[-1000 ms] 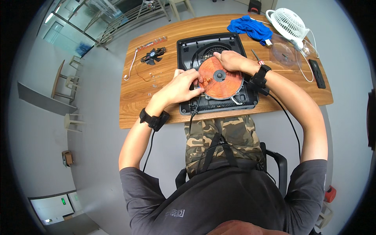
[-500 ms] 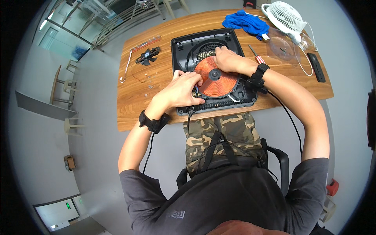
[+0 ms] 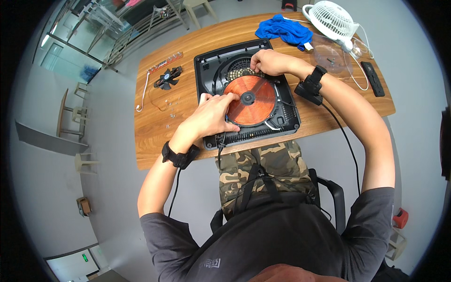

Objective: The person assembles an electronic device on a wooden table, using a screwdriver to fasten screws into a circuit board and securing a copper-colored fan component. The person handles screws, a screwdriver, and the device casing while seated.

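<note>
An opened black induction cooker base [image 3: 202, 66] lies on the wooden table, with a round copper induction coil [image 3: 256, 110] in it. My left hand [image 3: 212, 114] is at the coil's left side, its thumb at the lower rim and index finger on the windings, gripping the edge. Just beyond the coil's far edge, my right hand [image 3: 270, 62] hovers by the vent grille [image 3: 237, 73] with its fingers bent together. Whatever sits between those fingertips is too small to make out. A white lead [image 3: 271, 126] shows at the coil's near right rim.
A small black fan [image 3: 167, 78], an orange circuit strip [image 3: 165, 62] and several screws [image 3: 172, 115] lie left. Beyond my right arm are a blue cloth [image 3: 284, 32], a white fan [image 3: 331, 19], a clear round cover [image 3: 329, 58] and a black strip [image 3: 373, 79].
My right hand has come off the coil's far edge and moved up toward the grille. The left hand stays at the coil's left side. The whole view has shifted slightly.
</note>
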Motion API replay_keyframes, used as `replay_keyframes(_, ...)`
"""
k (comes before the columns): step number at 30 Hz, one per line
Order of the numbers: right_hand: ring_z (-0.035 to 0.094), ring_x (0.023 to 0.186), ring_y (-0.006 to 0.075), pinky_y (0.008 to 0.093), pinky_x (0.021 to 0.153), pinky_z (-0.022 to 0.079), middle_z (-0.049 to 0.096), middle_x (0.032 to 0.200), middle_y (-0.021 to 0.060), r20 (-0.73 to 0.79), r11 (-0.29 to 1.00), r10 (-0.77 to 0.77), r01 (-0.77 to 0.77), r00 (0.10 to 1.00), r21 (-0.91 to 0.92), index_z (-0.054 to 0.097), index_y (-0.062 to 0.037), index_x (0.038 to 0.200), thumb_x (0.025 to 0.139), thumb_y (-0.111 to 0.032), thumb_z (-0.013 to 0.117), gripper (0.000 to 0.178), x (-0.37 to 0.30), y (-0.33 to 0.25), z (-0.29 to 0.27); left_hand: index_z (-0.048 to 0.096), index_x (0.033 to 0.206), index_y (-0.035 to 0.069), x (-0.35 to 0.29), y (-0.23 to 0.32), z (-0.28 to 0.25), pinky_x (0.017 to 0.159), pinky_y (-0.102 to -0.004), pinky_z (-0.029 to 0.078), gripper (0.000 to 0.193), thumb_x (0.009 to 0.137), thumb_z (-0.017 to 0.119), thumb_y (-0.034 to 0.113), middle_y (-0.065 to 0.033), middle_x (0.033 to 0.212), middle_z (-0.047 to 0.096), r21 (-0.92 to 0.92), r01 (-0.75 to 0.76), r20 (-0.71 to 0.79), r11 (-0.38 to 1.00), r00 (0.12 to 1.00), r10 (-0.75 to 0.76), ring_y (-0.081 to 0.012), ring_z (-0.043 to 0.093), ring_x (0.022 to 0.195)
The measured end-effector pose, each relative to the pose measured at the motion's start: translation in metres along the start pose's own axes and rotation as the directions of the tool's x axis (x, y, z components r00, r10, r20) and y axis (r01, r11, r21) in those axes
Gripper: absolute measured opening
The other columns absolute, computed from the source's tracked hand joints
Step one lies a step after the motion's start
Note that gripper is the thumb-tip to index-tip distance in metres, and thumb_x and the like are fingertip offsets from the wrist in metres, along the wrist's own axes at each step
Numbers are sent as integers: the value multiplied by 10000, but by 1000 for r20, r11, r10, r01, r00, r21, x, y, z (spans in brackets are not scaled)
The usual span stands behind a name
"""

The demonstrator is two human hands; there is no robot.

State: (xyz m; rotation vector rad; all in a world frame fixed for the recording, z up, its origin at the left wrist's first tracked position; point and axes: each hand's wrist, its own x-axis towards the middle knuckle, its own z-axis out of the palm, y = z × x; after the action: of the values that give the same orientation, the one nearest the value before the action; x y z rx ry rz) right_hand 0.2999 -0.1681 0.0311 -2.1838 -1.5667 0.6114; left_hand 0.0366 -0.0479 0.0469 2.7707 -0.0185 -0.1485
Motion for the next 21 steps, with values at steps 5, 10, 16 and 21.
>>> replay_keyframes(5,725,975,309,398,859,563,760,997,172,-25,995,14,-16,1000,-97,749,-41,1077,938,-93,644,182,-2,12,-11,531,1491,133,2,-1,-1,972,-393,346,924,697,921,398,-89,989,659,60,-20,34,998,999,17,-251,608,969)
replay_keyframes(10,700,957,282,383,867,551,722,1039,149,168,994,-95,102,981,-36,730,-39,1125,914,-84,677,222,-11,26,-19,526,1514,155,4,1,-3,1021,-400,342,941,696,920,405,-97,1025,675,50,-15,51,999,999,12,-253,619,1014)
replay_keyframes(16,623,964,252,368,898,524,591,1191,140,302,989,-144,150,942,5,657,-73,1286,876,-61,724,416,-26,30,-28,523,1496,120,4,3,-5,1059,-417,342,931,700,920,395,-128,1021,691,84,-48,38,995,998,45,-284,635,1060)
replay_keyframes(21,607,943,257,388,878,522,563,1168,124,329,980,-178,198,927,-26,632,-88,1319,859,-143,783,487,-27,29,-26,522,1471,71,6,12,-13,1059,-415,344,916,704,915,381,-172,1133,698,91,-5,104,996,995,-5,-320,631,1130)
